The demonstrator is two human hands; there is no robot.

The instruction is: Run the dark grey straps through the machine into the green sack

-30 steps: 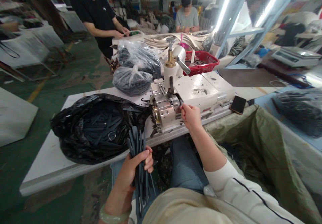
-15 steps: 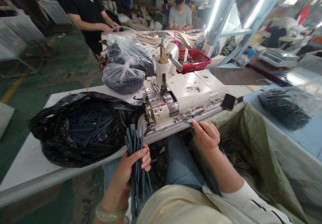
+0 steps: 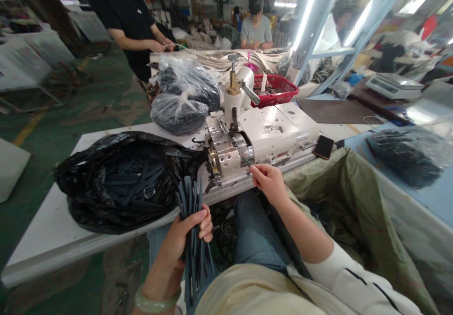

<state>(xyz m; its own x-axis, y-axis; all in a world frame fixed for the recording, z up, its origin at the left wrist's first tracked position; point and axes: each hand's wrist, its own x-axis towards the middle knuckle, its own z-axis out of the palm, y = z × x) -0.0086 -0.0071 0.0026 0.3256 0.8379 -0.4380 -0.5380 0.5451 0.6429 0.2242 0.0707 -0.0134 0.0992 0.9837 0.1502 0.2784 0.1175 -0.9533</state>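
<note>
Now the right hand (image 3: 266,182), drawn rightward along the front edge of the counter (image 3: 40,232) half a second ago, is back before the roller (image 3: 247,151) of the machine (image 3: 271,128), which suggests a strip is being offered there again. Its fingers are pinched on a thin dark strip (image 3: 247,161) (mostly hidden). The left hand (image 3: 189,225) has its fingers clamped around a bundle (image 3: 191,198) of slim blue-grey strips, near upright, uneven-topped, loosely splayed below, just off the counter's front edge.
</note>
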